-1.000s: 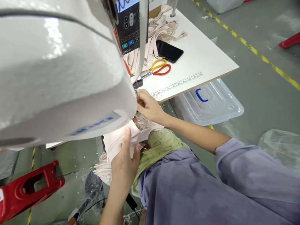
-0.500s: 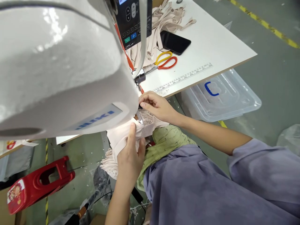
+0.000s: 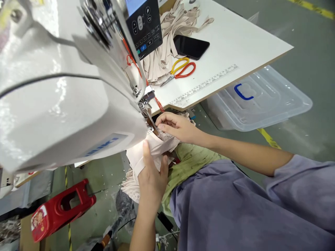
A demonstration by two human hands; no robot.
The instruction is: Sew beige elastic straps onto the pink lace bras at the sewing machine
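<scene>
Pale pink fabric [image 3: 157,144] with a lace part lies under the end of a white sewing machine [image 3: 110,115]. My left hand [image 3: 153,174] rests on the fabric's near side, thumb and index finger apart, other fingers partly out of sight. At the lace edge, beside the machine's needle area, my right hand [image 3: 176,127] has its fingers curled and thumb against them; what is between the fingertips is too small to make out. More ruffled pink fabric [image 3: 131,184] hangs below on the left.
On the white table [image 3: 248,45] lie scissors [image 3: 185,69], a black phone [image 3: 192,47], a ruler [image 3: 206,85] and beige strips [image 3: 167,45]. A control panel [image 3: 145,28] stands by the machine. Under the table edge sits a clear lidded box [image 3: 261,101]; a red stool [image 3: 64,209] is lower left.
The view has shifted, showing more of the machine's top and thread guides. My right hand sits slightly lower, its fingertips still near the lace. My left hand stays on the fabric.
</scene>
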